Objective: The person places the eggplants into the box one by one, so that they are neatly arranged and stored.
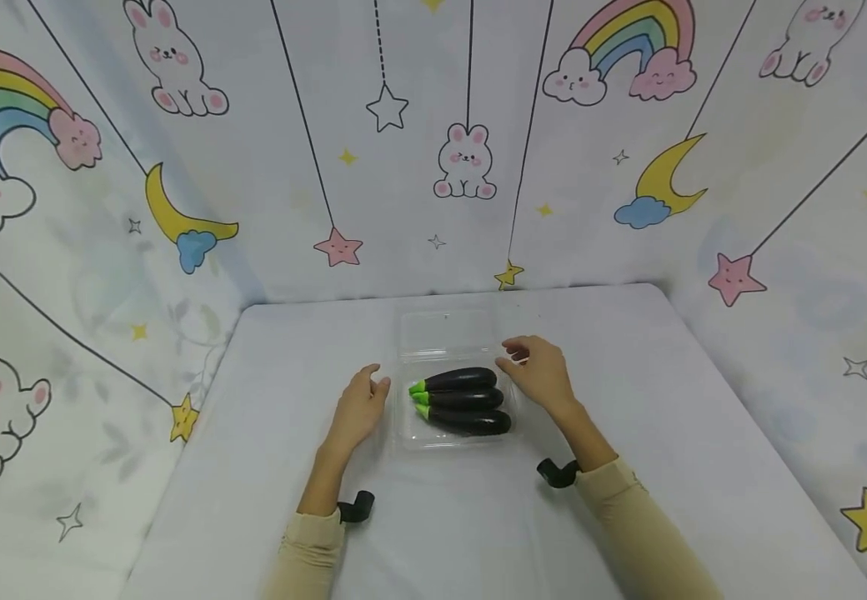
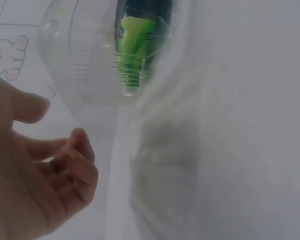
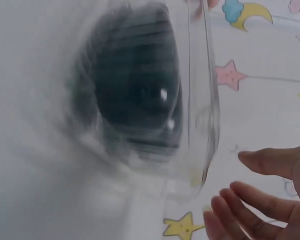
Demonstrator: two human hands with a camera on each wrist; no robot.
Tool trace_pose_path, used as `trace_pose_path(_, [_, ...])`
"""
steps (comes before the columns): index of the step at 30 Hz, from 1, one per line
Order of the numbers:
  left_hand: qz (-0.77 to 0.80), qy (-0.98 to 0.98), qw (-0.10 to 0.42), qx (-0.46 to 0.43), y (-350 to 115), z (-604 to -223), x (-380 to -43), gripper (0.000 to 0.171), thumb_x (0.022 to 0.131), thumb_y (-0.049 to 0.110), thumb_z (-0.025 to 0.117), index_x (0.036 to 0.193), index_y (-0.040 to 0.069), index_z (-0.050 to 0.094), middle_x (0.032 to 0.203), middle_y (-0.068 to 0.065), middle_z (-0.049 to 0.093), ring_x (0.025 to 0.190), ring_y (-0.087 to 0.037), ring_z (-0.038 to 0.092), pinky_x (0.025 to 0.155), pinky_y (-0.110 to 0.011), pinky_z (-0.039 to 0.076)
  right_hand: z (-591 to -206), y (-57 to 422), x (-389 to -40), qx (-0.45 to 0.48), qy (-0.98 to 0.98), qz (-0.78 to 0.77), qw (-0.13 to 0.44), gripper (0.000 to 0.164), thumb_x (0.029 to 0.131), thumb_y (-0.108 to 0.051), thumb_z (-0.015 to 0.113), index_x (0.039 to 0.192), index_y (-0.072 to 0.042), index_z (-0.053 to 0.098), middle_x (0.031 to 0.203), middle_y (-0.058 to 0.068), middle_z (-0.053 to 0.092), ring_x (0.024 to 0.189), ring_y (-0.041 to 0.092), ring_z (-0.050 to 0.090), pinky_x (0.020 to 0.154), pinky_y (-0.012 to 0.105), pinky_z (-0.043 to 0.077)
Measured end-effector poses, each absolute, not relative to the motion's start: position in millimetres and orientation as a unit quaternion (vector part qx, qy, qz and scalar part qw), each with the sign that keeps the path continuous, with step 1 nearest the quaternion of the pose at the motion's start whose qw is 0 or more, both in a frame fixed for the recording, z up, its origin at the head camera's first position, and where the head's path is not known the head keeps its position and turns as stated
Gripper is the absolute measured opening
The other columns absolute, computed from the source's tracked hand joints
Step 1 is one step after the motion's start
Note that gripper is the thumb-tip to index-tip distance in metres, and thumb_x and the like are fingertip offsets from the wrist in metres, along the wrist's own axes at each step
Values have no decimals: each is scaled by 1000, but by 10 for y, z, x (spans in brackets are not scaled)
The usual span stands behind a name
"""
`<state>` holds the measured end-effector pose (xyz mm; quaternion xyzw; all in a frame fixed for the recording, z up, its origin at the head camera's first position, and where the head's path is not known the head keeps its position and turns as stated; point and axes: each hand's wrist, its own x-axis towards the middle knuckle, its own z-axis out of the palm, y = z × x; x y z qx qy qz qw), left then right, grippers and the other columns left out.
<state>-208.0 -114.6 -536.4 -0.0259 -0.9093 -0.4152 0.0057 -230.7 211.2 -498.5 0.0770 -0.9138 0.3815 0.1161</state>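
A clear plastic clamshell box (image 1: 403,433) lies on the table with its lid (image 1: 446,329) folded back toward the far side. Inside the box three dark eggplants (image 1: 471,421) lie side by side, their green stem ends pointing left. Left of the box is my left hand (image 1: 354,408), fingers loosely bent, with nothing in its grasp; the left wrist view shows a green stem (image 2: 135,47) through the box wall. My right hand (image 1: 542,375) hovers by the far right corner of the box, thumb and fingers apart and holding nothing.
The box stands on a white-covered table (image 1: 253,467). A printed curtain (image 1: 418,192) with rabbits, stars and rainbows rises behind the table and on both sides. A black wrist mount (image 1: 358,507) sits on the left forearm, another mount (image 1: 557,473) on the right.
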Motion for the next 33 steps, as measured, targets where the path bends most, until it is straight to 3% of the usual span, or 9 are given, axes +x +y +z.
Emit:
trace_pose_path(10, [-382, -923, 13, -48, -1150, -5216, -2427, 46, 110, 21, 49, 145, -8, 51, 109, -19, 61, 95, -31, 60, 83, -49, 51, -5079, 2288, -2737, 34, -917, 395, 48, 40, 94, -29, 78, 123, -1, 74, 109, 15, 76, 105, 34, 71, 85, 49, 58])
trace_pose_path(20, [-398, -915, -10, -58, -1115, -5317, -2667, 52, 110, 18, 48, 152, -10, 38, 108, -19, 65, 89, -28, 63, 81, -46, 53, -5212, 2319, -2873, 13, -902, 432, -17, 53, 93, -34, 80, 129, 3, 69, 111, 20, 75, 86, 28, 75, 71, 35, 59])
trace_pose_path(26, [-436, -898, -33, -43, -1065, -5383, -2731, 49, 110, 17, 46, 151, -9, 41, 117, -23, 65, 102, -33, 64, 89, -48, 53, -5270, 2330, -2914, 16, -863, 502, -52, 51, 92, -31, 82, 128, 4, 69, 109, 20, 76, 89, 30, 77, 74, 35, 62])
trace_pose_path(33, [-522, -851, -48, -22, -1050, -5453, -2770, 45, 110, 15, 49, 150, -4, 43, 116, -21, 64, 94, -30, 65, 74, -34, 53, -5253, 2343, -2911, 3, -830, 553, -76, 50, 93, -20, 81, 130, 9, 65, 113, 23, 74, 89, 22, 75, 77, 32, 61])
